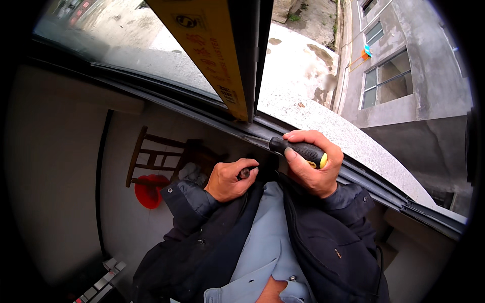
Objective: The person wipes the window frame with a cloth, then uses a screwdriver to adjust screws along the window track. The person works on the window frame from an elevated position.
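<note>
Soft daylight outside, dim interior, bent fisheye edges.

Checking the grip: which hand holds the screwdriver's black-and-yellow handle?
The right hand; it wraps the screwdriver handle. The left hand pinches a small dark piece instead.

A wooden chair (156, 151) stands by pale walls below an open window frame (242, 55).
</note>
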Demonstrator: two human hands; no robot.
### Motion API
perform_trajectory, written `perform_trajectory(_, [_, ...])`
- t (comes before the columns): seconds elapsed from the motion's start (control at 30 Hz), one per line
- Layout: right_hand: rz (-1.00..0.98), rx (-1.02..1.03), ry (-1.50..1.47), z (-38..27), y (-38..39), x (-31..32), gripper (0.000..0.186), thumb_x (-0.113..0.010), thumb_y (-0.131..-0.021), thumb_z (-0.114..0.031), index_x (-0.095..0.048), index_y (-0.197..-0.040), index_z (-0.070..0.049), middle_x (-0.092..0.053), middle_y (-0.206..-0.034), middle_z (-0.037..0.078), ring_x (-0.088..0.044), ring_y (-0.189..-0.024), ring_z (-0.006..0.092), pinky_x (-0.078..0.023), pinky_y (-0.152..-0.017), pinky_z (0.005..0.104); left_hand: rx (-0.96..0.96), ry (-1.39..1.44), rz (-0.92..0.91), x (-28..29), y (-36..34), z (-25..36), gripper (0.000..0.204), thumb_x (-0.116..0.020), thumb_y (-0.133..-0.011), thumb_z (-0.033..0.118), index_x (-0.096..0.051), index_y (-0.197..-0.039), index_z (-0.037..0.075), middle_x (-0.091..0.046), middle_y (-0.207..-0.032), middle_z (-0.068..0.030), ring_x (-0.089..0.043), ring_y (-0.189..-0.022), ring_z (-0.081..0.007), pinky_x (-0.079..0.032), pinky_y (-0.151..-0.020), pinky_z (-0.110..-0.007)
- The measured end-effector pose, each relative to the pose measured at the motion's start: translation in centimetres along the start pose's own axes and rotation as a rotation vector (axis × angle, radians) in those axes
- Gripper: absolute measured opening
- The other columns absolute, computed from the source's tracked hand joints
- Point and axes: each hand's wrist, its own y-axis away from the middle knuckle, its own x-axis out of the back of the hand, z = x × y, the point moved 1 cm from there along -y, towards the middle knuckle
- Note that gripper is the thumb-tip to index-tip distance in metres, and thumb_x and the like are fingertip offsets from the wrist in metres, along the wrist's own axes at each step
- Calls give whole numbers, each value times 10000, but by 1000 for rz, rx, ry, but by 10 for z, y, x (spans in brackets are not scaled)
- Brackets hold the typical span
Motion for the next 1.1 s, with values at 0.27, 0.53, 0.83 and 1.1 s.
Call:
perform_trajectory(0.27, [94,-2,14,-4,10,7,220,-812,-883,-76,-731,-1065,16,-761,-1007,93,-697,-893,117,-550,-802,259,-16,60,-36,1,-8,-1,192,-786,-898,42,-751,-1087,33,-608,-678,-40,-532,-567,-87,-443,-544,-259])
perform_trajectory(0.53, [383,-191,25,0,52,33,200,-793,-889,-64,-735,-1066,7,-762,-978,74,-680,-853,91,-547,-771,251,-121,84,-108,-5,-22,-2,175,-759,-913,2,-743,-1086,20,-633,-720,-36,-521,-595,-73,-437,-564,-239])
perform_trajectory(0.83, [612,-222,42,-2,92,69,152,-749,-932,-105,-743,-1030,12,-715,-850,15,-615,-739,48,-490,-675,211,-123,69,14,-4,-28,3,173,-721,-964,-1,-726,-1137,-13,-635,-807,-15,-502,-684,-49,-416,-628,-209])
perform_trajectory(1.1, [615,-210,-102,-3,111,105,221,-771,-939,-197,-748,-1029,4,-684,-815,-16,-586,-713,41,-462,-674,203,-208,-47,57,-29,-36,17,190,-690,-1022,48,-704,-1202,-11,-596,-821,25,-502,-711,-39,-406,-634,-196])
